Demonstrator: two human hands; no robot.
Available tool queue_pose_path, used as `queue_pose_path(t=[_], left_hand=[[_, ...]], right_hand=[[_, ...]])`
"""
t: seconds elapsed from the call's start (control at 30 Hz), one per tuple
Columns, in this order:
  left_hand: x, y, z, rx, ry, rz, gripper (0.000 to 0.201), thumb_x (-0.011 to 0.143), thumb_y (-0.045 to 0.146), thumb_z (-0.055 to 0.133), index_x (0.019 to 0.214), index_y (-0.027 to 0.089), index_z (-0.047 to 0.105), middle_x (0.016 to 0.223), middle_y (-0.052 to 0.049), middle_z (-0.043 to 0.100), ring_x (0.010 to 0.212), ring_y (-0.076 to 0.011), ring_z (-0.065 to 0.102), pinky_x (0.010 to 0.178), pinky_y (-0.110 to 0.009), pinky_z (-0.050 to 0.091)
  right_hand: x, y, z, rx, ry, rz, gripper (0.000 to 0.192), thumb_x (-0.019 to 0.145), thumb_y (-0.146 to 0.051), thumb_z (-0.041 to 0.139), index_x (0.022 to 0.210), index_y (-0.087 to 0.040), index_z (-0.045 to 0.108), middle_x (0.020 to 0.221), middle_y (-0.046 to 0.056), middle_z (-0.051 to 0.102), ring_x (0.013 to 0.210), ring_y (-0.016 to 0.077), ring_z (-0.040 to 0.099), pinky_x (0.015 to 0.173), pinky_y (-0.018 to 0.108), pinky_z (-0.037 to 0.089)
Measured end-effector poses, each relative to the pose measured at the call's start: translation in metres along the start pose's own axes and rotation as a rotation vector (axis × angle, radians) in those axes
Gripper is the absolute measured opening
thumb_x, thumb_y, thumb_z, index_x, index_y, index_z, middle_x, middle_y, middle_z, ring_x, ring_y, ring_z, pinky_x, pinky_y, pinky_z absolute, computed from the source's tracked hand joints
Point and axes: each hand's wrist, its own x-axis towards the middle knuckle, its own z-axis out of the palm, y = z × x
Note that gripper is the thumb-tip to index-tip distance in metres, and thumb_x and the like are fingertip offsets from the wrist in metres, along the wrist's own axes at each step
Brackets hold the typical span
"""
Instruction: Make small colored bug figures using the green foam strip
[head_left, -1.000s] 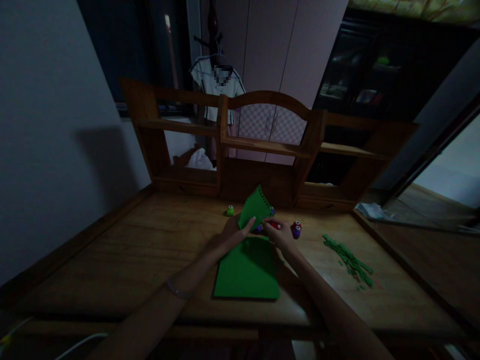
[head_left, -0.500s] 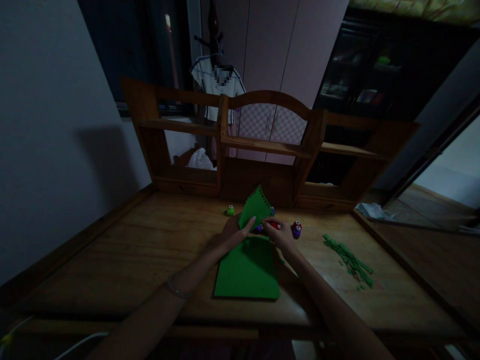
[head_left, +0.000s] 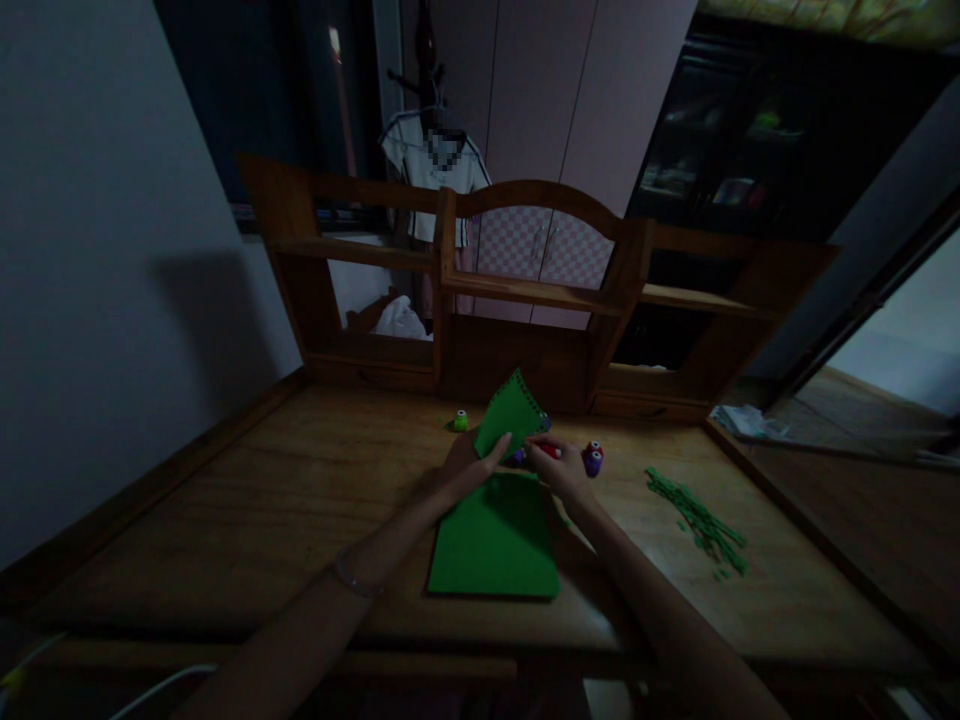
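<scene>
Green paper (head_left: 506, 412), one sheet with a row of holes along its right-hand edge, is held up above the surface (head_left: 315, 490), tilted and slightly curved. The left hand (head_left: 471, 466) grips it by the lower part, thumb flat on the near face and the other fingers mostly hidden behind. The right hand (head_left: 561, 466) is at the lower end of the holed edge, its fingertips bunched near it; I cannot tell whether they are closed on the paper or just beside it.

The sheet looks light and thin, though stiff enough to stand up from a hold at the bottom. It should bend easily, and the holed edge is probably its weakest part, likely to tear under a sideways pull. A broad, flat pinch on the unholed part, close to that edge, would seem to steady it best without creasing.

Just below the hands, a stack of green paper (head_left: 495, 548) lies flat. Green strips (head_left: 699, 520) lie to the right, well apart from the stack, with small scraps near them.
</scene>
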Motion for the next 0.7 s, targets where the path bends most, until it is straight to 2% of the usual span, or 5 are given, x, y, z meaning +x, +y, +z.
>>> queue_pose_path(t=[0.33, 0.53, 0.7], left_hand=[[-0.002, -0.003, 0.001, 0.010, -0.011, -0.016, 0.038, 0.084, 0.050, 0.053, 0.101, 0.019, 0.068, 0.106, -0.007, 0.069, 0.103, -0.0220, 0.063, 0.097, -0.034, 0.046], [0.004, -0.011, 0.006, -0.008, 0.018, 0.004, 0.038, 0.082, 0.046, 0.057, 0.107, 0.018, 0.066, 0.112, -0.008, 0.067, 0.108, -0.0224, 0.061, 0.102, -0.036, 0.043], [0.001, 0.000, 0.001, -0.072, 0.024, 0.009, 0.039, 0.083, 0.042, 0.056, 0.112, 0.017, 0.064, 0.114, -0.008, 0.066, 0.110, -0.0220, 0.059, 0.101, -0.036, 0.044]], right_hand=[[-0.002, -0.003, -0.001, 0.027, -0.014, -0.002, 0.037, 0.071, -0.048, 0.064, 0.087, -0.015, 0.071, 0.065, 0.004, 0.063, 0.058, 0.0157, 0.057, 0.049, 0.022, 0.039], [-0.004, -0.007, 0.000, 0.023, -0.009, -0.052, 0.036, 0.071, -0.048, 0.063, 0.086, -0.016, 0.068, 0.066, 0.003, 0.061, 0.059, 0.0156, 0.056, 0.050, 0.022, 0.040], [-0.007, -0.012, -0.001, 0.003, -0.043, -0.105, 0.034, 0.072, -0.048, 0.063, 0.088, -0.018, 0.065, 0.076, 0.001, 0.063, 0.065, 0.0156, 0.058, 0.056, 0.023, 0.043]])
